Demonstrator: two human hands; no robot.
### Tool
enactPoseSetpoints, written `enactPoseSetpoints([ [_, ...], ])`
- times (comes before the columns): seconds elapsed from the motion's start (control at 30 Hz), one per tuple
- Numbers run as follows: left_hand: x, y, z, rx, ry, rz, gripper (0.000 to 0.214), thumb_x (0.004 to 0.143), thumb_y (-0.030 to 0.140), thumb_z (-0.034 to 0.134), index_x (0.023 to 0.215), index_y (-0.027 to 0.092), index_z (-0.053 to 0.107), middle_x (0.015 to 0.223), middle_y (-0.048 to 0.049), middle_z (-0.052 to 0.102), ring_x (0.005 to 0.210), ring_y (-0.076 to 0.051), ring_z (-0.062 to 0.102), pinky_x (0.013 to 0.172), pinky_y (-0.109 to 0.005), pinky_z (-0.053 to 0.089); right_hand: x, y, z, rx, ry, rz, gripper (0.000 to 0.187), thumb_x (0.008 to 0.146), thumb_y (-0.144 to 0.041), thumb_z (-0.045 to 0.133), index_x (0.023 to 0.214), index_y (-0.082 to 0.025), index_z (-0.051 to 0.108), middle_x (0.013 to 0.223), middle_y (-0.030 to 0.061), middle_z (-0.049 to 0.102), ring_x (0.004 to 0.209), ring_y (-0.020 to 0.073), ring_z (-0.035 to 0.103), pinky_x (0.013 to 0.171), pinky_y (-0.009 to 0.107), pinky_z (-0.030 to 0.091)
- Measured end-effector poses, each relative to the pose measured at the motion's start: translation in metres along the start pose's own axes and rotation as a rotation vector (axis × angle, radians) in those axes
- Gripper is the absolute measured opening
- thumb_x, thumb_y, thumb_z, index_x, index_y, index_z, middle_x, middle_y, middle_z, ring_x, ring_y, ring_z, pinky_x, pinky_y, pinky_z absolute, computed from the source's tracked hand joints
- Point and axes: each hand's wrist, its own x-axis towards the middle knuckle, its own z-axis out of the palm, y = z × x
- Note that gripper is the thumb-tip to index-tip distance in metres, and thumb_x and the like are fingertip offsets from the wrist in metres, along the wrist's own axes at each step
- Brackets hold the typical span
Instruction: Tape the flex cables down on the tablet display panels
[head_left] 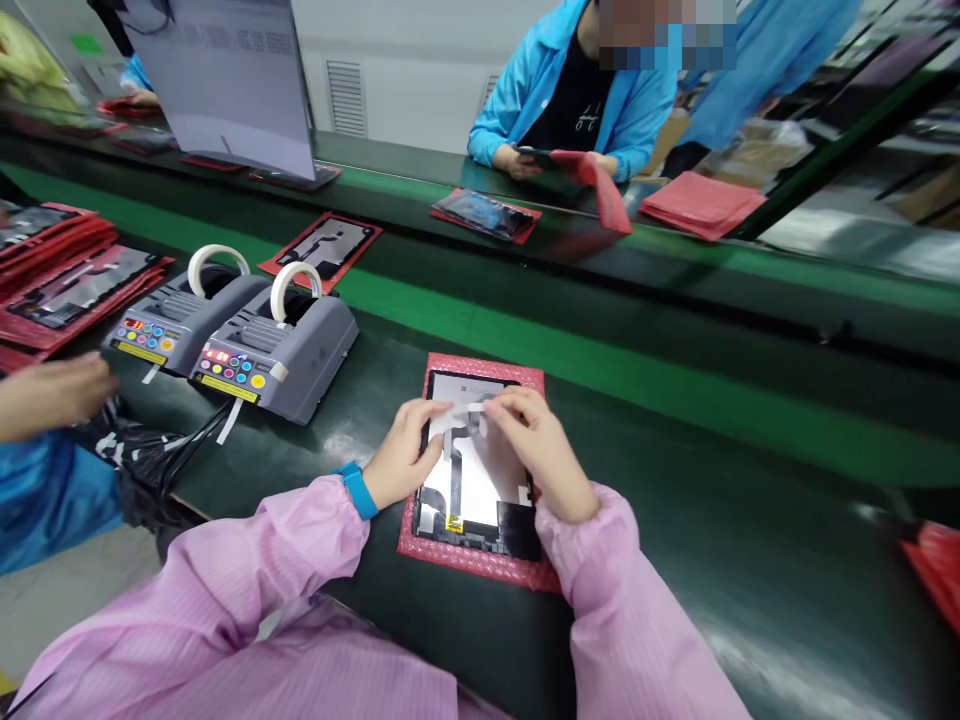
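Thin whitish tape strip pinched at both ends, left hand and right hand fingertips closed on it, flat glossy rectangular panel lain just beneath the fingers, bubbled red mat under it, two grey tape dispensers set well left.

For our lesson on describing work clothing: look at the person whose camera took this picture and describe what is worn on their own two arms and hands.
Both arms are covered by long, loose pink sleeves with fine stripes, gathered snugly at the cuffs. The left hand is bare, with no glove; a bright blue band circles that wrist just past the cuff. The right hand is also bare, and no band or ring shows on it.
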Motion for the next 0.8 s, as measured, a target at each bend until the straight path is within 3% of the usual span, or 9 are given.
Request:
enactPoseSetpoints([
  [0.1, 0.005, 0.002, 0.005, 0.323, -0.09, 0.047, 0.04, 0.097, 0.026, 0.046, 0.137, 0.023, 0.049, 0.157, -0.009, 0.032, 0.147, -0.036, 0.014, 0.116, -0.063, 0.024, 0.001, 0.009, -0.009, -0.137, 0.114, 0.073, 0.036, 0.08, -0.057, 0.062, 0.071, -0.023, 0.07, 0.093, 0.0087, 0.063, 0.103, 0.028, 0.053, 0.099, 0.048, 0.034],
  [0.2, 0.008, 0.004, 0.013, 0.504, -0.222, 0.081, 0.043, 0.096, 0.031, 0.048, 0.139, 0.029, 0.051, 0.16, -0.0025, 0.029, 0.148, -0.042, 0.004, 0.114, -0.073, 0.016, -0.003, 0.013, -0.004, -0.213, 0.109, 0.151, 0.034, 0.079, -0.055, 0.062, 0.067, -0.024, 0.07, 0.096, 0.0096, 0.064, 0.104, 0.0301, 0.051, 0.099, 0.05, 0.031],
  [0.33, 0.009, 0.005, 0.019, 0.56, -0.249, 0.059, 0.049, 0.095, 0.026, 0.049, 0.143, 0.032, 0.047, 0.156, -0.002, 0.036, 0.149, -0.041, 0.007, 0.115, -0.071, 0.017, -0.009, 0.013, 0.012, -0.275, 0.092, 0.251, 0.033, 0.079, -0.054, 0.061, 0.068, -0.025, 0.072, 0.106, 0.0099, 0.062, 0.107, 0.033, 0.046, 0.095, 0.05, 0.032],
  [0.57, 0.01, 0.005, 0.016, 0.534, -0.294, 0.058, 0.053, 0.096, 0.025, 0.045, 0.148, 0.032, 0.039, 0.149, -0.0048, 0.046, 0.149, -0.036, 0.015, 0.116, -0.068, 0.018, -0.008, 0.016, 0.024, -0.384, 0.12, 0.183, 0.033, 0.08, -0.055, 0.06, 0.069, -0.026, 0.071, 0.101, 0.0116, 0.06, 0.102, 0.0319, 0.045, 0.089, 0.048, 0.036],
  [0.7, 0.011, 0.004, 0.014, 0.534, -0.345, 0.07, 0.047, 0.099, 0.026, 0.039, 0.146, 0.029, 0.042, 0.148, -0.0047, 0.048, 0.148, -0.031, 0.023, 0.117, -0.066, 0.016, -0.007, 0.018, 0.008, -0.551, 0.182, 0.257, 0.035, 0.073, -0.056, 0.068, 0.079, -0.022, 0.067, 0.108, 0.0167, 0.056, 0.106, 0.0365, 0.048, 0.088, 0.052, 0.039],
  [0.8, 0.01, 0.002, 0.014, 0.532, -0.347, 0.074, 0.044, 0.1, 0.027, 0.038, 0.144, 0.027, 0.045, 0.148, -0.0049, 0.048, 0.148, -0.031, 0.023, 0.117, -0.065, 0.017, -0.013, 0.022, -0.02, -0.572, 0.16, 0.368, 0.045, 0.081, -0.057, 0.057, 0.1, -0.017, 0.062, 0.106, 0.0199, 0.06, 0.103, 0.0364, 0.056, 0.085, 0.049, 0.042],
])
